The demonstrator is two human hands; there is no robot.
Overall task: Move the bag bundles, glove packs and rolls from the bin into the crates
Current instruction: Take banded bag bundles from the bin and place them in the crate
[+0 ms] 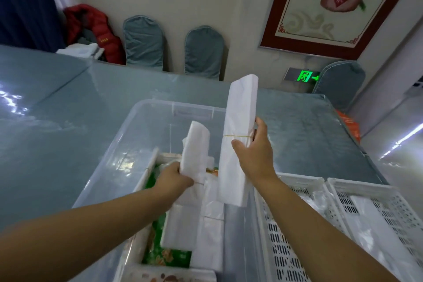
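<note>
Your left hand [176,177] and right hand [254,149] each clamp a bundle [238,135] mid-length (soft, light, slippery) — keep gripping by the band.

Beyond the far edge of your table [68,107] with its grey-blue cover, you see two grey-blue chairs [144,41] against the wall and a third chair [341,84] near the right corner. A red jacket [91,30] lies heaped at the far left. A framed picture [338,2] hangs above a green exit sign [306,76].
</note>
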